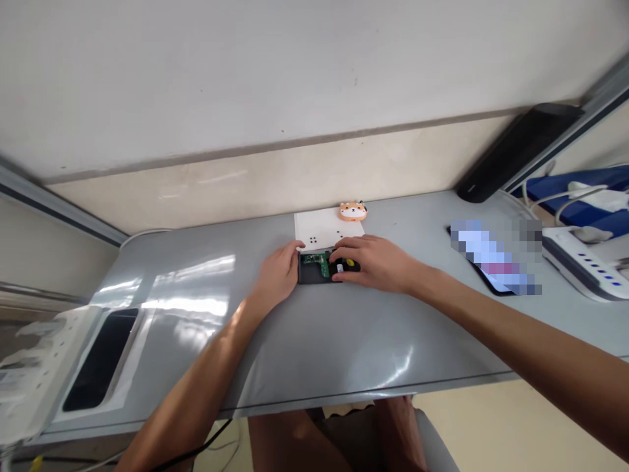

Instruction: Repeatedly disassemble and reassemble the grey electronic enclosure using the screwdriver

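A small black case [312, 274] lies open on the grey desk mat [314, 341], with a green circuit board [315, 262] showing inside it. My left hand [278, 274] rests against the case's left edge, fingers curled around its side. My right hand [376, 262] lies over the case's right part, fingers bent down and pressed onto a black piece with a yellow spot [346, 265]. Behind the case is a white sheet [324, 229] with small black dots, and an orange animal-shaped figure [352, 211] sits at its far corner.
A phone [496, 262] lies on the mat to the right, and beyond it a white power strip [584, 262] with cables. A long black bar [515, 151] leans at the back right. At the left edge lies a white tray with a dark panel [101, 357].
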